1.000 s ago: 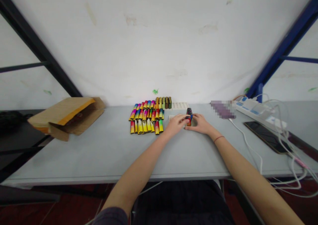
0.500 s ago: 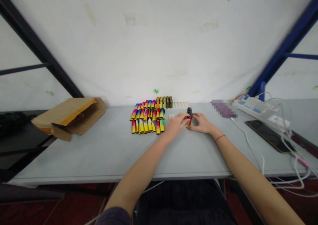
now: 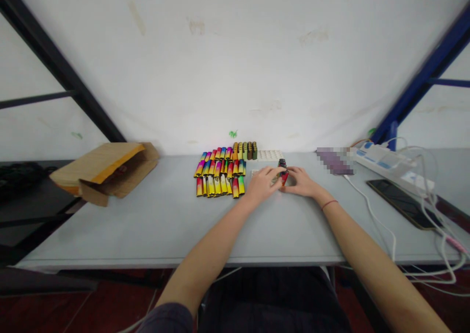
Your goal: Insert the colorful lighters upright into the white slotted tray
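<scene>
1. Left of frame: open cardboard box (image 3: 97, 162) lying on the grey table (image 3: 147, 235), mouth facing right, well apart from both hands.
2. Centre, a bit left: shiny coloured tubes (image 3: 212, 167) lying side by side in three rows; red, pink, blue, yellow, gold, some green. Front row just left of left hand, not touching it.
3. Behind their right end, near the wall: upright tubes (image 3: 245, 150) packed close together, orange through dark green.
4. Just right of centre: near white tray (image 3: 254, 173), mostly hidden by the left hand.
5. Left hand (image 3: 262, 185): palm down, fingers bent, fingertips at left side of the dark-topped cluster. Bit of something yellowish shows by the thumb, too small to name. Can't tell if grip is closed.
6. Behind that: far white tray (image 3: 271, 155), flat, rows of holes or bumps, too small to tell.
7. Dark-topped cluster (image 3: 282, 164): black tops, red below, upright, between both hands' fingertips; lower part covered, count unclear.
8. Right hand (image 3: 303, 183): thumb in front, fingers behind, spread apart and arched round cluster's right side. Can't tell if it clamps.
9. Far right: pixelated purple item (image 3: 334, 161), power strip (image 3: 392, 171), black phone (image 3: 404, 204), white cables.
</scene>
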### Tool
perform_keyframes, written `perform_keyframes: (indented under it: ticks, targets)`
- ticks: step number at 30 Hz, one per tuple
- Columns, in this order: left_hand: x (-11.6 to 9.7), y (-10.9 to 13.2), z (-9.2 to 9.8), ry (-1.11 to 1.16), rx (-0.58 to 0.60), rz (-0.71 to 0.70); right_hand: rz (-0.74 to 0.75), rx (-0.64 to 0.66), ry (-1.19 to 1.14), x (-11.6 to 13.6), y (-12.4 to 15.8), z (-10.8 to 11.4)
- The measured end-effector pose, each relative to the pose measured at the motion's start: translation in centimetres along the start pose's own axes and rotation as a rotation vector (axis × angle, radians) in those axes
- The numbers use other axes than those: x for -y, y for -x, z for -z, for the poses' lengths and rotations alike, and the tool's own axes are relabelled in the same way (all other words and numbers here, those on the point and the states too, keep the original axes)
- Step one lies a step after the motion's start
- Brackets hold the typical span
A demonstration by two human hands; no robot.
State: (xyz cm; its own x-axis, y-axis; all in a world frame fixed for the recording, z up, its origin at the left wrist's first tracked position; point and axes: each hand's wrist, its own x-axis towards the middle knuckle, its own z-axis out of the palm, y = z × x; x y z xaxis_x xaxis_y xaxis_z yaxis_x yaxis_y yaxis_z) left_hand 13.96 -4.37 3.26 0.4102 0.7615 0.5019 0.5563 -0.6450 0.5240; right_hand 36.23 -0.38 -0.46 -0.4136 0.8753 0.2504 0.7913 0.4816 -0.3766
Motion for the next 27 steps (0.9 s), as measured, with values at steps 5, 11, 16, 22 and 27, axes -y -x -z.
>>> perform_keyframes:
  ticks: [5,11,16,22,27]
  targets:
    - [0.6,-0.9,3.6,-0.132,-0.189,0.208,-0.017,0.023,-0.004,0.2,0.1,0.5]
    - [3.5,-0.5,8.7,-0.219,-0.123,0.713,-0.015,0.039,-0.016,0.1,0.0,0.6]
    - [3.0,-0.5,8.8,-0.419,0.171,0.865,-0.010,0.037,-0.013,-0.3,0.0,0.4]
    - [0.9,-0.8,8.6,-0.605,0.444,0.805,0.003,0.043,-0.011,-0.5,0.0,0.3]
    - [1.8,-0.6,9.1,-0.347,0.408,0.683,-0.005,0.053,-0.008,-0.3,0.0,0.3]
